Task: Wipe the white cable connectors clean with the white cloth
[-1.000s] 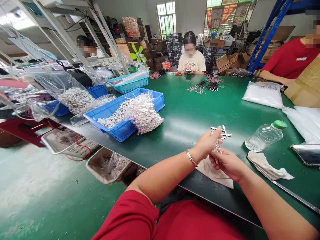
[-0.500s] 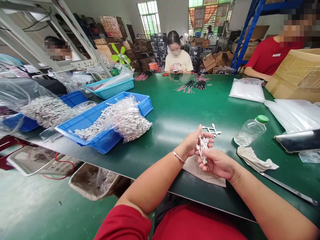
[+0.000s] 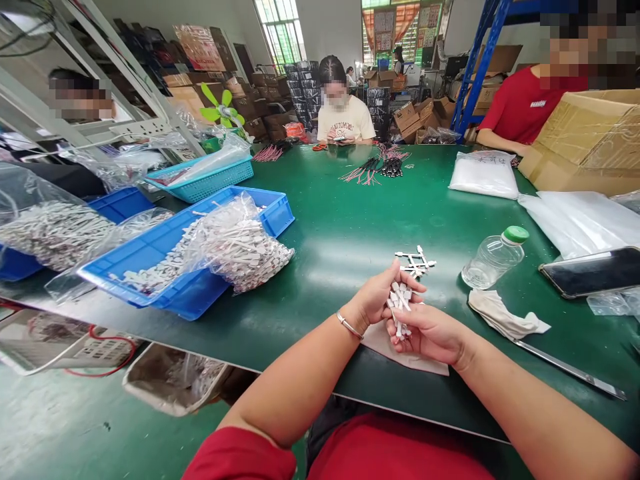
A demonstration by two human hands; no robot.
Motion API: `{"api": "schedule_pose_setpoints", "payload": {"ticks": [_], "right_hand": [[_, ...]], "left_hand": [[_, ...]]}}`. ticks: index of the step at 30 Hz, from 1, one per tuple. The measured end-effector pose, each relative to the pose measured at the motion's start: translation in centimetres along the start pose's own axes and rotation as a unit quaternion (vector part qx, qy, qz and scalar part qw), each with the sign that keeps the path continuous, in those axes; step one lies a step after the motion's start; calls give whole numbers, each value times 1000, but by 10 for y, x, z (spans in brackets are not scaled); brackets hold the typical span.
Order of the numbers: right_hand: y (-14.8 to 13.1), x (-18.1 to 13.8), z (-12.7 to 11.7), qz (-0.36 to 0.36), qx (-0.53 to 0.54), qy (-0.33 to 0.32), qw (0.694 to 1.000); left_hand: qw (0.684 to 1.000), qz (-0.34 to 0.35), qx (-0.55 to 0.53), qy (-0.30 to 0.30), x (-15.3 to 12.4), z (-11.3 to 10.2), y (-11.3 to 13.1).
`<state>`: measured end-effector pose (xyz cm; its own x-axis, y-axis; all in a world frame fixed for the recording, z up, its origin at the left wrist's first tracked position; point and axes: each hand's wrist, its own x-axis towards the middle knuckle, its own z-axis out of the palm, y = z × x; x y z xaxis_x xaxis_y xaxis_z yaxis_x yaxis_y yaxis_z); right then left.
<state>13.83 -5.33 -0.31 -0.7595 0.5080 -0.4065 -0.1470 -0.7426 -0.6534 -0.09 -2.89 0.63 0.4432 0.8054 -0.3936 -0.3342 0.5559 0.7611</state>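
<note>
Both hands are together over the near part of the green table (image 3: 345, 227), holding a bunch of short white strips with blocky ends, like small connector leads (image 3: 401, 297). My left hand (image 3: 374, 295) curls round the bunch from the left, thumb up. From the right, my right hand (image 3: 434, 328) closes on its lower end, with the thumb lying across the strips. Fingers hide part of the bunch. Just beyond the hands lie several loose white strips (image 3: 419, 259), crossed over one another. Beneath the hands is a flat beige sheet (image 3: 410, 357).
At left, a blue tray (image 3: 135, 253) holds many white strips, with a filled plastic bag (image 3: 250, 257) leaning on it. To the right are a clear bottle (image 3: 493, 260), a cloth (image 3: 505, 313), a metal strip (image 3: 570, 370) and a phone (image 3: 593, 272). Co-workers sit round the table.
The view has shifted slightly, moving the scene a little left. Within my hands the white strips have turned and lie closer together; both hands keep hold of them.
</note>
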Motion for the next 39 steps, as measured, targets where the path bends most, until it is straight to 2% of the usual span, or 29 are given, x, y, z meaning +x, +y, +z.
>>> {"api": "schedule_pose_setpoints", "payload": {"ticks": [3,7,9,12,15,18,21,25,29,34,39], "right_hand": [[2,1,-1,-11,3,0,1000],[4,3,0,-18,7,2,1000],[4,5,0,-20,9,-1,1000],[5,7,-2,-34,16,-5,999],[4,9,-5,-76,21,1,997],[0,8,-6,-127,25,3,992],[-3,4,-3,-150,18,-19,988],[-4,-4,1,-138,-7,-67,988],[-3,-7,0,-109,-29,-98,989],[-4,-6,-3,-97,-38,-92,990],[-5,-9,1,-77,-71,-83,991]], "left_hand": [[999,-4,36,14,-1,1,-2],[995,51,79,17,-2,0,-8],[995,48,90,18,-1,1,-9],[998,58,26,14,-1,2,-9],[996,67,-21,-48,-2,-1,-7],[987,29,37,-152,-5,-9,-6],[980,24,41,-191,-8,-17,-7],[969,13,32,-245,-13,-19,-3],[970,4,61,-237,-16,-15,-1],[974,-14,92,-207,-11,-12,-8],[963,-30,104,-248,-16,-15,-6]]}}
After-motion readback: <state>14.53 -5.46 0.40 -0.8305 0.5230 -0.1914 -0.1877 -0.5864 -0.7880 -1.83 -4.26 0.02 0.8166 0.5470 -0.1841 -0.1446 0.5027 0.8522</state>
